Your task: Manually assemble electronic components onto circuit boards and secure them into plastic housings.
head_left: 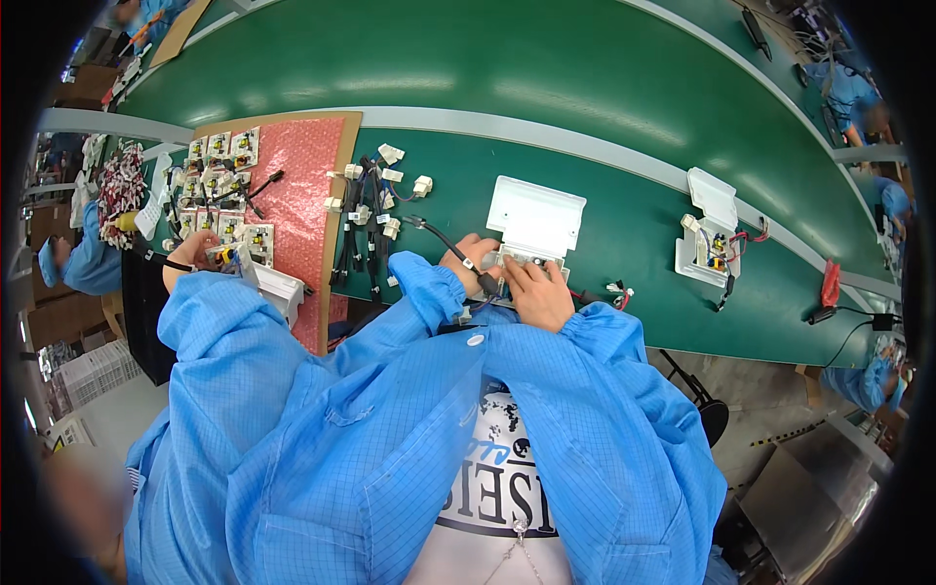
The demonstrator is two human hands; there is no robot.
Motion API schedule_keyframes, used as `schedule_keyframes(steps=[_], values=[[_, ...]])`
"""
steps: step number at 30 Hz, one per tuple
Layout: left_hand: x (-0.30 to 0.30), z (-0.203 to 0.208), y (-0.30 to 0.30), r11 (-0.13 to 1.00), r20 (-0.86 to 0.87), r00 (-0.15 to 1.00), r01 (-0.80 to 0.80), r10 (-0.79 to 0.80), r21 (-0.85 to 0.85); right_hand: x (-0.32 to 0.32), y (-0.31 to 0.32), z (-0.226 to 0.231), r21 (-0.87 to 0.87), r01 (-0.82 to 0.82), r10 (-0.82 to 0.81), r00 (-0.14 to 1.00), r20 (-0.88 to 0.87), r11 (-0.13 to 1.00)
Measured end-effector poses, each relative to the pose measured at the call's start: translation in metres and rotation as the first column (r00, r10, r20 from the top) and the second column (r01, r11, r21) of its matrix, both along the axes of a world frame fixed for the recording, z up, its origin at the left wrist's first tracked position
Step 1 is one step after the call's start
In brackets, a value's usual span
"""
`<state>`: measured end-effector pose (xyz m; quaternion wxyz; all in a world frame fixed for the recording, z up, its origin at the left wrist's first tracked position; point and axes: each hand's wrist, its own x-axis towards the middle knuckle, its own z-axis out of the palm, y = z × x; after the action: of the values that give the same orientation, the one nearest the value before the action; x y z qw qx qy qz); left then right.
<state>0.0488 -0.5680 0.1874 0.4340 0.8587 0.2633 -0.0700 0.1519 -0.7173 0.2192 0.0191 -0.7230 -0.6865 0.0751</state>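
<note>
In front of my chest lies a white plastic housing (536,216) with its lid folded open away from me. Electronic parts sit in its near half, largely covered by my fingers. My left hand (466,265) grips the housing's left side, its fingers closed. A black cable (444,240) with a plug at each end runs over that hand. Bent over the near half, my right hand (542,294) presses its fingertips on the parts and grips the edge. Red and black wires with white connectors (619,290) stick out to its right.
A bundle of black cables (366,210) with white connectors lies left of my hands. Beyond it, several circuit boards (222,185) rest on pink bubble wrap (304,166). A co-worker's hand (200,251) holds another white housing (281,291). A second open housing (715,210) sits at right.
</note>
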Motion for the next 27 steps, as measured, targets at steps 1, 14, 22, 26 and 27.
schedule_keyframes(steps=[1,14,22,26,27], values=[[-0.001,-0.001,-0.001,1.0,0.051,0.999,0.012,-0.013,0.012,0.001,-0.001,0.003,0.01,-0.002,0.003,1.0,-0.017,1.0],[0.019,-0.019,-0.019,0.94,0.203,0.926,-0.336,0.318,0.061,0.014,-0.064,0.036,0.032,0.667,-0.505,0.593,-0.627,0.744],[0.026,-0.02,-0.016,0.887,-0.003,0.901,-0.427,0.433,-0.176,0.013,-0.077,0.014,-0.071,0.737,-0.609,0.496,-0.619,0.673],[0.031,-0.005,-0.013,0.756,0.043,0.837,-0.469,0.546,-0.457,0.014,-0.061,0.006,-0.12,0.817,-0.327,0.087,-0.941,0.564],[0.032,0.006,-0.012,0.736,0.051,0.827,-0.468,0.56,-0.49,0.015,-0.053,0.014,-0.185,0.823,-0.227,-0.07,-0.971,0.538]])
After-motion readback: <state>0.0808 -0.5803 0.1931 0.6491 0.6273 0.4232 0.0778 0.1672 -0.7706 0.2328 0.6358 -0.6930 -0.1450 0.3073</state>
